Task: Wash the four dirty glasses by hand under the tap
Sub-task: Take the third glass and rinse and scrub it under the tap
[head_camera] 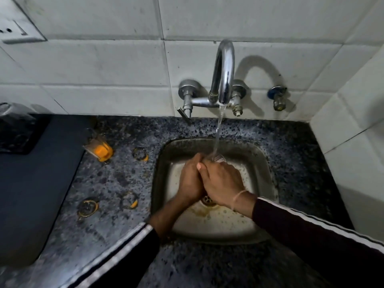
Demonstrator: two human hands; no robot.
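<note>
Rinsing is the step in hand: both hands meet over the sink [164, 154] with one glass [218, 157] between them, and water from the tap [223, 67] falls straight onto it. The right hand [223, 185] curls round the glass from the near side, so only a sliver of its rim shows just beyond the grip, under the stream. The left hand [191, 181] presses against the right one, fingers curled toward the glass; whether they actually wrap it I cannot tell.

Well to the left of the grip, on the counter [116, 179], three more glasses wait: one lying tipped with orange residue [99, 149], and three upright ones would be too many to claim, as I make out only ringed rims at [140, 153], [129, 200] and [87, 207], some perhaps just stains.

Next, I judge, the held glass needs turning under the water, then setting aside away from the dirty ones.
</note>
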